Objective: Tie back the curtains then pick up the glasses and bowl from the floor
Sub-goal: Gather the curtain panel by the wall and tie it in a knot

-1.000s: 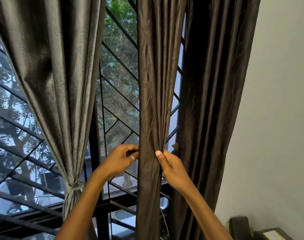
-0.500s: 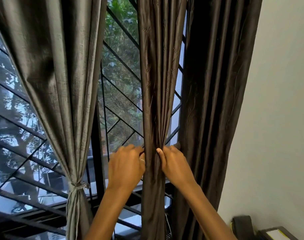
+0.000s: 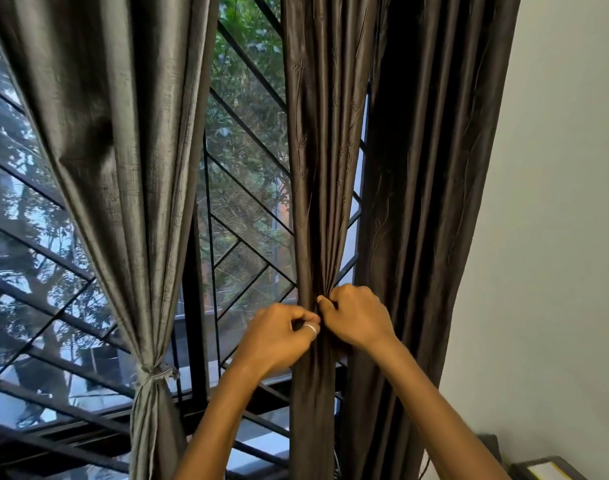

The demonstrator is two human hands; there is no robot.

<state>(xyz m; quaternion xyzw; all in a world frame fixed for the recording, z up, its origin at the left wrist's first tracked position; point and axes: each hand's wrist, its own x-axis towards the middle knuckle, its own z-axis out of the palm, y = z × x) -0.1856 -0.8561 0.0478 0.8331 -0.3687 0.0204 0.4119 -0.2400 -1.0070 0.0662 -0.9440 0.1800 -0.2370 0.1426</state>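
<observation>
Tightly curled: left hand (image 3: 278, 336); right hand (image 3: 359, 315)

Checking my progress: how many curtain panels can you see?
3. Grey curtain at left, tied; middle brown curtain, pinched by left hand and right hand; dark curtain loose beside the wall. Others may be offscreen.

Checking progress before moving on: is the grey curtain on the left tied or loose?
Tied. A band cinches the grey curtain into a narrow bundle low down.
</observation>
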